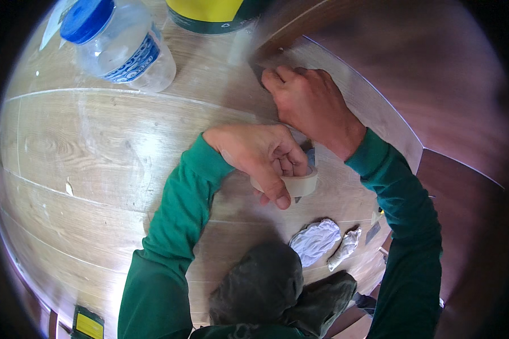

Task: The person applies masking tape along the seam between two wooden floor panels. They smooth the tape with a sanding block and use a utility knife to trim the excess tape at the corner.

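Note:
My left hand [266, 158] is closed round a roll of cream masking tape [304, 185], its fingers passing through the ring and the thumb along the near side. Just beyond it, to the right, my right hand [311, 101] is curled with fingertips pressed down by the foot of a brown wooden panel [291, 31]. Whatever those fingertips pinch, if anything, is hidden from view. Both hands are low over the wood-look floor [96, 147], the left wrist bent inward beneath the right one.
A clear plastic jar [164, 70] with a blue lid stands far left, beside a yellow and dark green bucket [209, 12]. Reddish-brown panels [435, 85] rise along the right. Crumpled white cloths [315, 242] lie near my dark-trousered knees [260, 282]. A yellow-and-black object [89, 325] sits near left.

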Tool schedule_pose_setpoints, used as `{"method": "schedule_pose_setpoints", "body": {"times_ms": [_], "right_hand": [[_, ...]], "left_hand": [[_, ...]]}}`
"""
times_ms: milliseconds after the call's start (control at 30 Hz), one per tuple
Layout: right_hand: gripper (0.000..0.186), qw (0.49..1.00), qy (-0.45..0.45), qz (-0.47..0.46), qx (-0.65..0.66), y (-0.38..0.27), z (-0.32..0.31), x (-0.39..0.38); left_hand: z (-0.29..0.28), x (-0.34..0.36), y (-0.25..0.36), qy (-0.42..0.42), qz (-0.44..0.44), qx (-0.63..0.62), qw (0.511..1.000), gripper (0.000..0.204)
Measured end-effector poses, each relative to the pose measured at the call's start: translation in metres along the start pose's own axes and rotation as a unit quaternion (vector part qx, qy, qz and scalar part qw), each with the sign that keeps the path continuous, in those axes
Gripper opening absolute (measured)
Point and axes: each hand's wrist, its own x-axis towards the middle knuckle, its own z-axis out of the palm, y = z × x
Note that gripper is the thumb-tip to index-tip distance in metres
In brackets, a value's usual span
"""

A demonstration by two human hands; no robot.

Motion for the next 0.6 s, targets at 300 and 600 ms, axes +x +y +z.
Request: {"method": "schedule_pose_setpoints", "body": {"times_ms": [300, 600], "right_hand": [[0.032, 0.998, 0.047, 0.008, 0.033, 0.005, 0.005, 0.005], [0.023, 0.984, 0.093, 0.055, 0.139, 0.014, -0.012, 0.000]], "left_hand": [[0.003, 0.002, -0.001, 0.010, 0.012, 0.006, 1.000, 0.026], [0.003, 0.000, 0.000, 0.019, -0.003, 0.005, 1.000, 0.027]]}}
